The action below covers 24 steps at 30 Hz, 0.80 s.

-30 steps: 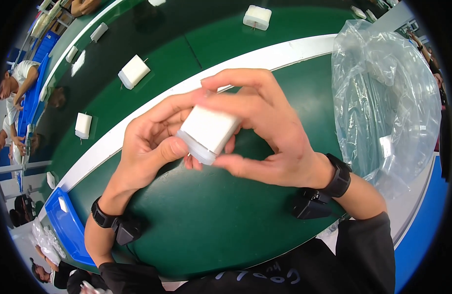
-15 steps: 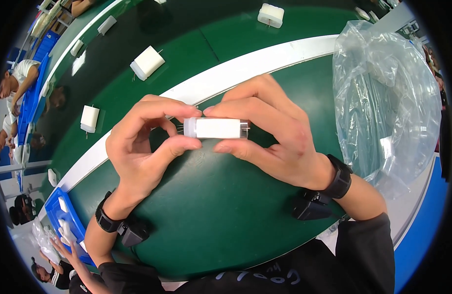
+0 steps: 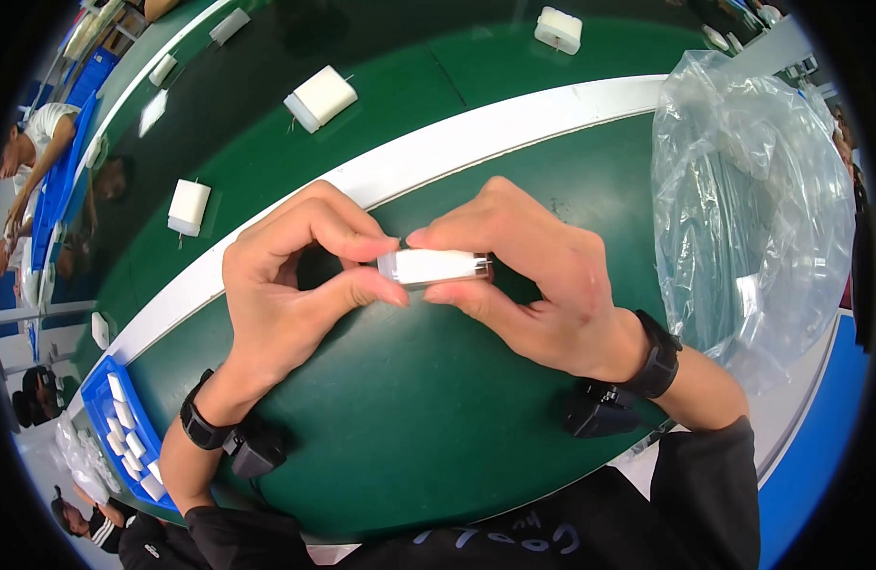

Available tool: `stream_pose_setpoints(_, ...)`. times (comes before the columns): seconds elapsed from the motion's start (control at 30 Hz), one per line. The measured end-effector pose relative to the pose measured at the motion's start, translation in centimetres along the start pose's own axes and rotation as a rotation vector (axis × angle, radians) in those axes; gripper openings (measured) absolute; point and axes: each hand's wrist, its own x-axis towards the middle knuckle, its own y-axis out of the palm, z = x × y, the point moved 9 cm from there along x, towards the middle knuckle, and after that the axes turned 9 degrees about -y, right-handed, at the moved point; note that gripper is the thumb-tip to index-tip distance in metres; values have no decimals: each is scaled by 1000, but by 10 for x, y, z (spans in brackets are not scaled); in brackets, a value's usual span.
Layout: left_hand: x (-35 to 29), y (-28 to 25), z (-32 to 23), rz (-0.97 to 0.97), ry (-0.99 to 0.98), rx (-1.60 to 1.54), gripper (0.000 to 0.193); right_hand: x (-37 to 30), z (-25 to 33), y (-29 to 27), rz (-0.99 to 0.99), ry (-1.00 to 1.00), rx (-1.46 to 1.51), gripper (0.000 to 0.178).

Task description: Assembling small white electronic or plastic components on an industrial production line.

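Note:
Above the green table (image 3: 438, 399), a small white rectangular piece (image 3: 443, 265) lies sideways between my hands. Its left end has a translucent cap, and its right end looks shiny and clear. The thumb and forefinger of my left hand (image 3: 295, 271) pinch the capped end. My right hand (image 3: 542, 275) has thumb and fingers along the top and bottom of the other end. The fingertips hide parts of both ends.
Beyond a white rail (image 3: 514, 122), similar white blocks (image 3: 324, 98) with thin pins lie spaced on a green surface. A clear plastic bag (image 3: 742, 209) stands at right. At lower left, a blue bin (image 3: 101, 380) contains several white pieces. Other people (image 3: 48, 152) sit along the left.
The held piece has tilted, and the pins at its capped end no longer show. My hands sit slightly lower and further right. Another person's hand has left the blue bin. The view has shifted a little.

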Motion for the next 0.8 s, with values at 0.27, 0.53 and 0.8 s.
stream_pose_setpoints(0.27, -2, 15, 0, 238, -125, -349, 62, -9, -24, 23, -10, 294, 499, 47)
stream_pose_setpoints(0.53, -7, -2, 4, 211, -112, -284, 78, 4, -4, 24, 10, 179, 482, 67)
stream_pose_setpoints(0.8, -12, -7, -8, 155, 17, -172, 71, 11, 5, 29, 54, 78, 298, 65)
